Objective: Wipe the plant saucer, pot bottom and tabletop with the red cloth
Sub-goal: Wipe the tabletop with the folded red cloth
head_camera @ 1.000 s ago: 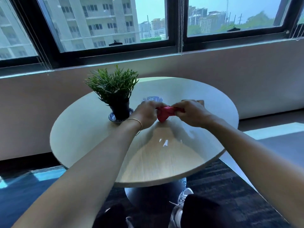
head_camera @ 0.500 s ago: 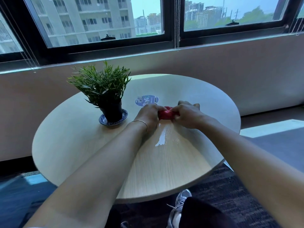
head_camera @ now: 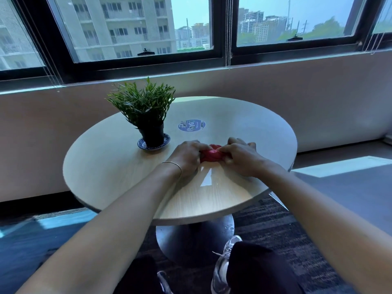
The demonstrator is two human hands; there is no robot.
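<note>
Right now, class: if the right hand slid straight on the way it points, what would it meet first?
Probably the left hand, which grips the same red cloth; the plant pot stands farther along, though depth is unclear.

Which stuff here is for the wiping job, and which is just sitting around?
For the job: red cloth, gripped by left hand and right hand; plant saucer; black pot on it; tabletop.

Just there: round blue sticker on the table; window; white shoe below.
</note>
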